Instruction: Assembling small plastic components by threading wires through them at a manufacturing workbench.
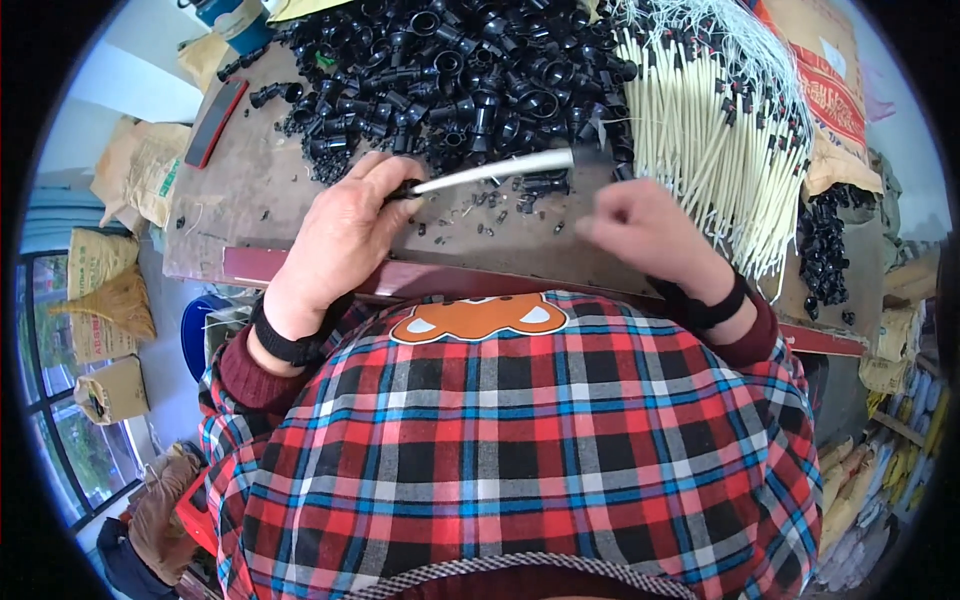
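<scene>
Nearest, a red plaid apron [520, 440] fills the lower view. Above it, over the brown surface [250, 190], the left hand [345, 235] has its fingers closed around the dark end of a white tube [495, 170], which lies slanting toward the right. The right hand [650, 235] is loosely curled, and holds nothing that can be seen. Beyond lie a heap of black plastic fittings [460, 70] and a bundle of white tubes [710, 130]. A sack [825, 100] at the right spills more black pieces [825, 250].

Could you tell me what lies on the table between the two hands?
In the head view, small black plastic bits lie scattered on the brown table between the left hand and the right hand.
</scene>
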The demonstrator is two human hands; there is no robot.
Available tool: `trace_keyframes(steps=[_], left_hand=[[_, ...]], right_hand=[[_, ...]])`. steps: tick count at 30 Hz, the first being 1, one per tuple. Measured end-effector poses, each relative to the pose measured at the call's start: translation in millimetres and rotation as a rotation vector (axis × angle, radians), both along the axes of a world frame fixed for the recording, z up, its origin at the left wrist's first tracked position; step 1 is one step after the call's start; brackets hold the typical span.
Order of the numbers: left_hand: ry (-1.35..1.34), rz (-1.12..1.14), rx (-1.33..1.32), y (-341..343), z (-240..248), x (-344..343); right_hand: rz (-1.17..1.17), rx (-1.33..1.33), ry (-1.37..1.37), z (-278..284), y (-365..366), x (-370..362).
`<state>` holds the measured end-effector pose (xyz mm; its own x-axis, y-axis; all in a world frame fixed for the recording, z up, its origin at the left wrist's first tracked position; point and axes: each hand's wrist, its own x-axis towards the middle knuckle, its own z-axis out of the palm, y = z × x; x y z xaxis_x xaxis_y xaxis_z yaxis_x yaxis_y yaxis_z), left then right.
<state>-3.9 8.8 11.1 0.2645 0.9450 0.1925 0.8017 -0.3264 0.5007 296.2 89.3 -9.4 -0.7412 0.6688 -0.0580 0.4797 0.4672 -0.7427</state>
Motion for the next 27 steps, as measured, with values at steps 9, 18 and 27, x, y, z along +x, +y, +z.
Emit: trace_keyframes(steps=[9,18,27], left_hand=[[-0.088,-0.146,-0.058,24,9,54],[-0.472,-0.006,-0.329,31,-8,19],[-0.742,0.082,-0.553,25,-7,-7]], right_hand=[[-0.282,0.338,0.775,-3,0,-62],[-0.217,-0.742,0.339,-7,14,-53],[0.010,-0.693,0.931,-12,21,-40]])
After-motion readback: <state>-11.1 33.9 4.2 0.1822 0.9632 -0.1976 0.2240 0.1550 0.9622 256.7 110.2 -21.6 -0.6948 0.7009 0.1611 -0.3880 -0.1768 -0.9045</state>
